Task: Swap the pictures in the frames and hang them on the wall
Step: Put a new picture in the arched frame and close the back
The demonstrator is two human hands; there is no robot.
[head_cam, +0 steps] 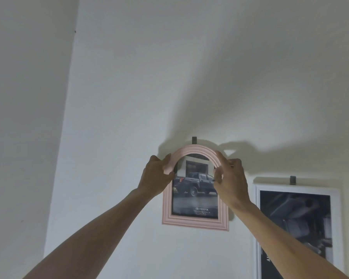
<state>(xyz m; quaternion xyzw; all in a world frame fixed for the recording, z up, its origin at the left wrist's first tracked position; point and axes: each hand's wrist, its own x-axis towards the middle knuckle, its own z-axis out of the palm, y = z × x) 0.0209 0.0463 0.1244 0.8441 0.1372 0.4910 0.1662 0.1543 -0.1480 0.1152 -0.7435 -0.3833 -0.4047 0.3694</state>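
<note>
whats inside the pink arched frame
The pink arched frame holds a picture of a dark pickup truck with Toyota lettering below it. The left hand and right hand grip the arch and cover the picture's upper edges.

A pink arched frame [195,220] holding a dark Toyota pickup picture [195,190] sits upright against the wall; beside it hangs a white rectangular frame [294,189].

"toyota" with its logo reads on the truck picture [195,196] in the pink frame [195,223].
</note>
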